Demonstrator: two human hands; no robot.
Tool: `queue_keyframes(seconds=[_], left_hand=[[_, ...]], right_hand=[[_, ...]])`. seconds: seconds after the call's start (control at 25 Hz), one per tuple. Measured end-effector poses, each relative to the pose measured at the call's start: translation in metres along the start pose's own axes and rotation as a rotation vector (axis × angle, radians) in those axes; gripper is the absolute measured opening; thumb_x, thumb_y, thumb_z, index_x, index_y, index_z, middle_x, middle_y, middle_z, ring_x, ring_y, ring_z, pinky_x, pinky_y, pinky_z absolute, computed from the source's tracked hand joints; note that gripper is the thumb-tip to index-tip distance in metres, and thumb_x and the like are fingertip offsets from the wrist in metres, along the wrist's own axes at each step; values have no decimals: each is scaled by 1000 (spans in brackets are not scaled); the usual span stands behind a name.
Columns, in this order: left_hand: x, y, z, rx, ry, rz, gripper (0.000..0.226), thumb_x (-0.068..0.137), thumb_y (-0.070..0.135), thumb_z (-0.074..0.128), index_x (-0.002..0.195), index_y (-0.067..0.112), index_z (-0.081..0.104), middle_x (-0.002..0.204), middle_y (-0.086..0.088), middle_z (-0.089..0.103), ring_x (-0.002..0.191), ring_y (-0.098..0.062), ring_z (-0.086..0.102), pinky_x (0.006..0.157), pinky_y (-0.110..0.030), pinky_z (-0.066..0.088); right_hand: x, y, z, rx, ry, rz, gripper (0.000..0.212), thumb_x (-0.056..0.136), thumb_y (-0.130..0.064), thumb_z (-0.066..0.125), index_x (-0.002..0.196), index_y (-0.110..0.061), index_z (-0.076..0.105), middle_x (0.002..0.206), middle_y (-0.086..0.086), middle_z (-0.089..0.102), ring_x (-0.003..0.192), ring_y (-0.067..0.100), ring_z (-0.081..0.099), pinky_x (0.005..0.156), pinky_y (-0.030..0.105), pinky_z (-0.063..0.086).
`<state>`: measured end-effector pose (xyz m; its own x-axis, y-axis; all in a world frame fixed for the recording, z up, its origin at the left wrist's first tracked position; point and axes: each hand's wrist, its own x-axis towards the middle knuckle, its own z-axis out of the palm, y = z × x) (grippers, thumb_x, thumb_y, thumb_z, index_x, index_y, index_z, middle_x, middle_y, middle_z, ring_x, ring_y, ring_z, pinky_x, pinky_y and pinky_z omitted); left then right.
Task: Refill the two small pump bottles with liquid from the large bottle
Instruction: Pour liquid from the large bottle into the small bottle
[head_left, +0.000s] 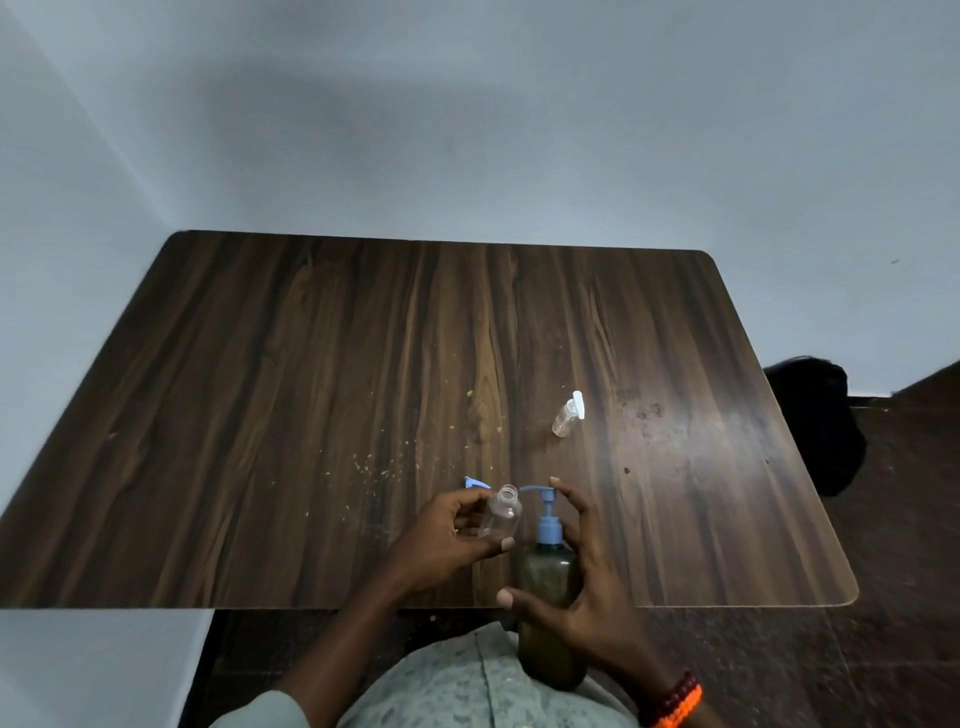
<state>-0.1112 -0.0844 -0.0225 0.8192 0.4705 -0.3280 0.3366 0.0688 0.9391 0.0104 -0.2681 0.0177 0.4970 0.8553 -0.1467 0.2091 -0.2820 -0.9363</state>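
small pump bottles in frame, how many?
2. An open small bottle held in the left hand; a capped small bottle lying on the table, farther right.

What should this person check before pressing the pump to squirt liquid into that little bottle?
1. Small open bottle has its cap off: ok, the neck is open.
2. Left hand holds that bottle firmly: ok, fingers wrap around it.
3. Right hand steadies the large bottle, forefinger on the blue pump: ok.
4. Pump spout sits over the open neck: cannot tell; it reaches towards the neck, but their alignment is unclear.
5. Large bottle has liquid left: cannot tell, its dark wall hides the level.
6. Second small bottle ready for refilling: not ok, its white pump is on, and it stands further back on the table.
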Motion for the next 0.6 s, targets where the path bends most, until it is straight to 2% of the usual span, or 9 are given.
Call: queue_keyframes(seconds=[0.08,0.16,0.24,0.32,0.44,0.52,0.6], left_hand=[[2,1,0,19,27,16,47,81,17,89,125,21,74,122,3,79,116,-17,74,106,-47,58],[4,3,-2,49,65,34,47,80,20,90,124,24,74,121,6,79,115,-14,74,106,-47,58],[8,6,-4,53,104,47,48,80,17,90,124,23,74,120,8,79,114,-10,74,106,-45,58],[11,10,-7,60,124,67,49,79,14,90,125,21,74,120,9,79,114,-8,74,106,-44,58],[14,12,-8,86,135,96,49,78,16,91,123,24,75,118,11,79,114,-6,73,106,-42,58],[15,11,-7,80,148,89,49,76,16,92,121,26,76,116,11,80,113,-7,74,105,-44,58],[16,9,-6,74,158,89,47,76,16,92,119,25,76,114,10,80,111,-9,74,104,-47,59]], right_hand=[[4,2,4,-19,-9,-16,112,74,-29,96,156,-45,22,146,-14,57,122,11,69,99,36,62],[10,0,2,-61,-58,-62,108,79,-13,90,156,-42,20,137,-28,61,116,8,71,95,29,62],[15,-6,-3,-130,-83,-111,105,81,-7,85,158,-39,21,134,-43,55,112,1,70,92,19,60],[20,-10,-7,-193,-71,-152,103,81,-16,85,156,-45,22,136,-49,48,112,-3,67,94,19,57],[27,-11,-9,-235,-76,-177,101,79,-33,87,155,-47,21,134,-52,44,112,-4,66,98,33,59],[29,-10,-8,-243,-84,-188,103,77,-44,88,154,-48,20,136,-49,45,117,-3,64,100,33,60],[31,-11,-7,-246,-88,-194,101,77,-45,87,153,-51,21,136,-45,48,118,0,65,100,31,60]])
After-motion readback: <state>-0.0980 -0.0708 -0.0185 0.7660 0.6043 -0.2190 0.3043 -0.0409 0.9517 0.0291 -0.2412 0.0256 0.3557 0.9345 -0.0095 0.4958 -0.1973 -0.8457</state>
